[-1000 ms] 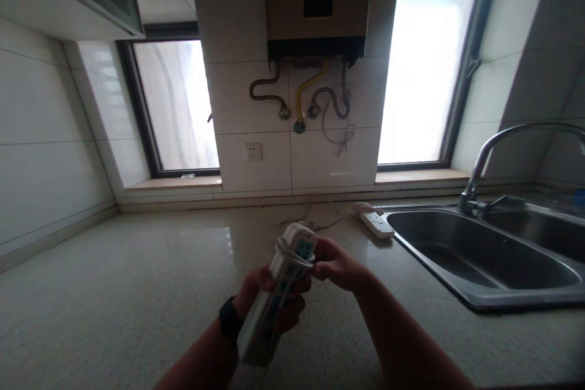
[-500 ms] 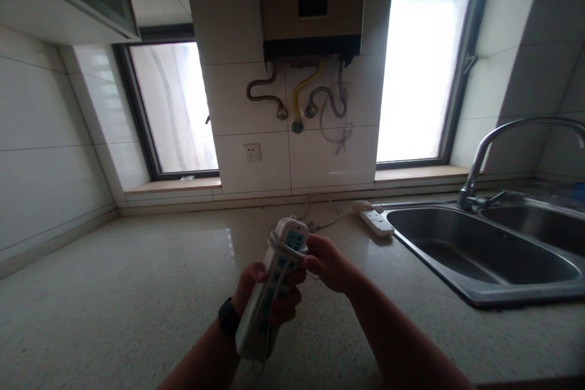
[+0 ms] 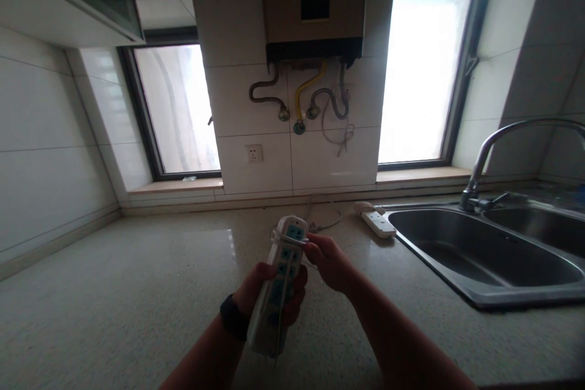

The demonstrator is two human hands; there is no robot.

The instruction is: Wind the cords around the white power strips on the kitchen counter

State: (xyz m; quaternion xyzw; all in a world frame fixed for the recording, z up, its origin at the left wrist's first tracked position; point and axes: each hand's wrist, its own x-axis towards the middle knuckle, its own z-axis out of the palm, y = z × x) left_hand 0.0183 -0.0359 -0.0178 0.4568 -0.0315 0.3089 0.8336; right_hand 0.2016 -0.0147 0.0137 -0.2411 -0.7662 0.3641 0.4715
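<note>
My left hand (image 3: pixel 269 292) is wrapped round a long white power strip (image 3: pixel 280 280) with blue sockets, held upright over the counter; a dark band sits on that wrist. The strip's white cord (image 3: pixel 286 241) is looped across its upper end and runs down its face. My right hand (image 3: pixel 326 262) pinches that cord at the strip's right side, fingers closed.
A speckled stone counter (image 3: pixel 137 292) runs to a steel double sink (image 3: pixel 479 256) with a curved tap (image 3: pixel 484 158) at right. A second white power strip (image 3: pixel 377 222) and loose cord lie by the sink. A wall socket (image 3: pixel 253 153), water heater and two windows are behind.
The power strip has tilted more upright and turned its socket face toward me. My right hand has shifted slightly left along the cord at the strip's top.
</note>
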